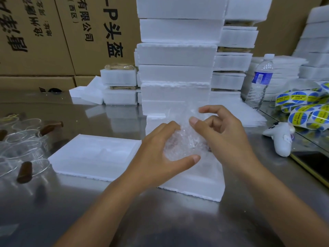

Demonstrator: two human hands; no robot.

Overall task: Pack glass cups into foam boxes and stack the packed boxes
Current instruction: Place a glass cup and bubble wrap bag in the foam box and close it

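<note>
Starting far left: clear glass cups (23, 139) with brown handles and thin round rims, crowded together on the mirror-bright steel table (160, 220). What's beside them?

— A flat white foam slab (92, 155), grainy, with shallow moulded hollows and ragged edges. It lies just beside the foam box (195, 186) under the hands. Over that box is a crinkly bubble-wrap bundle (183, 143). What's inside is too blurred to call, and I can't tell whether it rests in the box.

— And around them?

— Printed brown cartons (53, 32) along the back. A tall stack of foam boxes (176, 56) rises right behind the bundle and blocks the view beyond. Further right there's a plastic water bottle (260, 81), rolls of round blue-and-yellow stickers (306, 107) and a white game controller (281, 139).

— The hands?

— The left hand (160, 154) cups the bundle's left side, fingers curled round it, thumb stretched across the lower front. The right hand (222, 136) works the top right. Its thumb tip presses the wrap, the forefinger is hooked above and the other fingers are folded in against it. Between them they cover much of the bundle.
</note>
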